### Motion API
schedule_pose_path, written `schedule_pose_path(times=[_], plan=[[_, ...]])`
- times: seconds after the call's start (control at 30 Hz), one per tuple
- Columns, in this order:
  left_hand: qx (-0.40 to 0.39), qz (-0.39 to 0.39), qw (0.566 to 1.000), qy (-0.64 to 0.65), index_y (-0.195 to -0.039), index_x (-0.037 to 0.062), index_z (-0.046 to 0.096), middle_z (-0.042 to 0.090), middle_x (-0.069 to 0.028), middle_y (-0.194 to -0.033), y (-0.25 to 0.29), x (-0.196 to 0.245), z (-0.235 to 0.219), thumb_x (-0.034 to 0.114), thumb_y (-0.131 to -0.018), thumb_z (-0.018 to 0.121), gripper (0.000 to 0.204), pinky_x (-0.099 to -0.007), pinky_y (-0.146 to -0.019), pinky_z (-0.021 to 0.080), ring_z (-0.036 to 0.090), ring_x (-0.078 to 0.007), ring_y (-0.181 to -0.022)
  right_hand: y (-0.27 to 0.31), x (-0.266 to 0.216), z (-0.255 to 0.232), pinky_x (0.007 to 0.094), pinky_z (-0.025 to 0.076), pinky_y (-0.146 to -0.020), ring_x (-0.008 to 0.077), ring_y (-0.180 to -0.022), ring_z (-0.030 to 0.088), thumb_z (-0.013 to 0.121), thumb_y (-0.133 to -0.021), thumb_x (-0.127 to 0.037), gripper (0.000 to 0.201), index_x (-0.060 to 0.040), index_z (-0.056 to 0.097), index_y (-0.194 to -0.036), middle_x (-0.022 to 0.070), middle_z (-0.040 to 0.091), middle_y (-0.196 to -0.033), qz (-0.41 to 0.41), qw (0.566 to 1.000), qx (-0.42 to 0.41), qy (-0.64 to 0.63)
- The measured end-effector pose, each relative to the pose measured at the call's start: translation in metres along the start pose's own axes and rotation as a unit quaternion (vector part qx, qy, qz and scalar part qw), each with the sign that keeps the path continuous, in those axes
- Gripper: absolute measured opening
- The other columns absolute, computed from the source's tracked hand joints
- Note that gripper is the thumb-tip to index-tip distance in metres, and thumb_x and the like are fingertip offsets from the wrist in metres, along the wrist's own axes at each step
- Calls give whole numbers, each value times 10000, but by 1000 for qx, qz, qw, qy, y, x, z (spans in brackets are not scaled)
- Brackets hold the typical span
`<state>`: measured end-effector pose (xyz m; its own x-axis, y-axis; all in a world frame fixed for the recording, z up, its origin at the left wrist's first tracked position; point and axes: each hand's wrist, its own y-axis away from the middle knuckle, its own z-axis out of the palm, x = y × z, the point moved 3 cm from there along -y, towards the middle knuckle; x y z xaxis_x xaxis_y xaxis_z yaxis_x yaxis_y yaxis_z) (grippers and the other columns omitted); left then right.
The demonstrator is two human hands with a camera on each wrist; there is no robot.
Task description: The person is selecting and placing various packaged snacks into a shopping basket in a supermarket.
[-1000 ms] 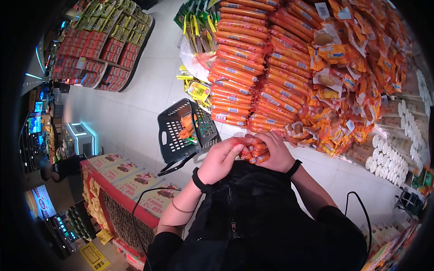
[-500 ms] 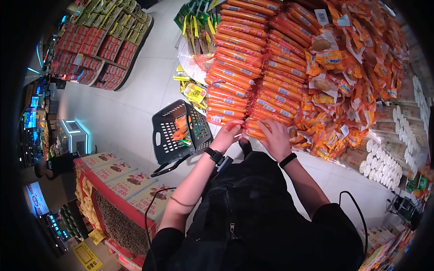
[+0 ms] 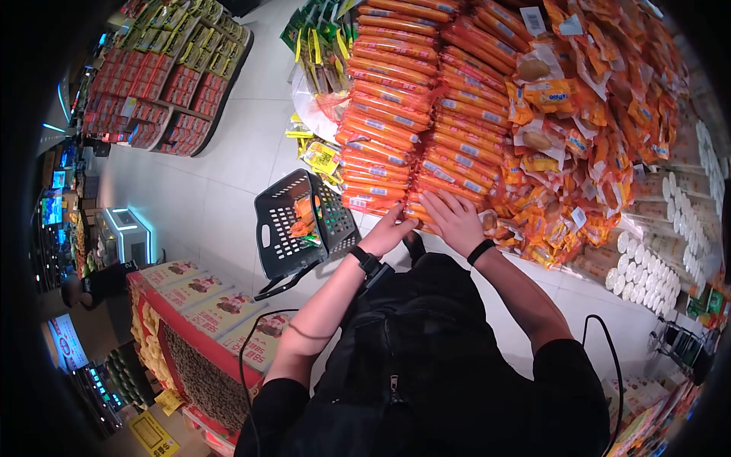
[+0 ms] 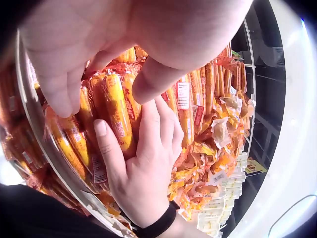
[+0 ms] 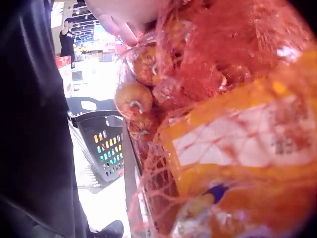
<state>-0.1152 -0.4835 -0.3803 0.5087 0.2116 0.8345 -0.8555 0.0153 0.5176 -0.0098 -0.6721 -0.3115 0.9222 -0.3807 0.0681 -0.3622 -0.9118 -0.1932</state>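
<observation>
Orange sausages (image 3: 387, 142) in red mesh packs lie stacked in two columns on the display. My right hand (image 3: 454, 222) rests on the near end of the right column, fingers spread over a sausage pack (image 4: 115, 106). Beside it, my left hand (image 3: 387, 232) is at the near edge of the stack, its thumb and fingers apart. In the left wrist view the left hand (image 4: 124, 29) hangs large over the packs, with sausages showing between thumb and fingers. Mesh and a white label (image 5: 233, 131) fill much of the right wrist view.
A dark shopping basket (image 3: 276, 228) with orange and green packets stands left of the stack. Loose orange packets (image 3: 563, 152) pile up to the right, beside white-ended rolls (image 3: 647, 266). A red-edged bin with printed panels (image 3: 221, 305) is at lower left; shelves (image 3: 167, 84) stand farther off.
A second ago both hands gripped a bundle of sausages near the body. The hands then moved forward to the stack's near edge, and now the right hand lies flatter over the pack there.
</observation>
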Motion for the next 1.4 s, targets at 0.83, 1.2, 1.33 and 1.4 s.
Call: schedule_pose_path(times=[0.83, 1.2, 1.33, 1.4], plan=[[160, 119, 973, -115, -1393, -24, 559, 712, -100, -1101, 46, -18, -22, 103, -1048, 672, 385, -335, -875, 601, 742, -200, -960, 26, -14, -31, 520, 441, -1067, 351, -1258, 590, 752, -1003, -299, 485, -220, 694, -1478, 135, 636, -1361, 105, 987, 31, -121], [208, -43, 972, 98, -1387, 44, 596, 735, -88, -1197, 161, -159, -136, 130, -1133, 566, 270, -329, -883, 611, 753, -196, -1030, 19, -43, -29, 533, 441, -1089, 357, -1279, 585, 828, -925, -234, 454, -152, 736, -1361, 123, 632, -1378, 156, 981, 44, -110], [270, -47, 951, 144, -1336, 19, 618, 755, -83, -1124, 208, -194, -179, 107, -1091, 599, 261, -304, -746, 590, 752, -163, -916, 0, -61, -42, 510, 450, -1074, 350, -1259, 589, 805, -943, -185, 384, -121, 740, -1316, 123, 638, -1344, 158, 978, 94, -93], [287, -55, 943, 159, -1334, 13, 616, 750, -89, -1128, 233, -202, -194, 101, -1089, 590, 262, -308, -748, 600, 753, -165, -916, -19, -69, -53, 503, 455, -1066, 350, -1240, 593, 794, -953, -162, 345, -107, 740, -1289, 125, 645, -1313, 163, 973, 118, -110]])
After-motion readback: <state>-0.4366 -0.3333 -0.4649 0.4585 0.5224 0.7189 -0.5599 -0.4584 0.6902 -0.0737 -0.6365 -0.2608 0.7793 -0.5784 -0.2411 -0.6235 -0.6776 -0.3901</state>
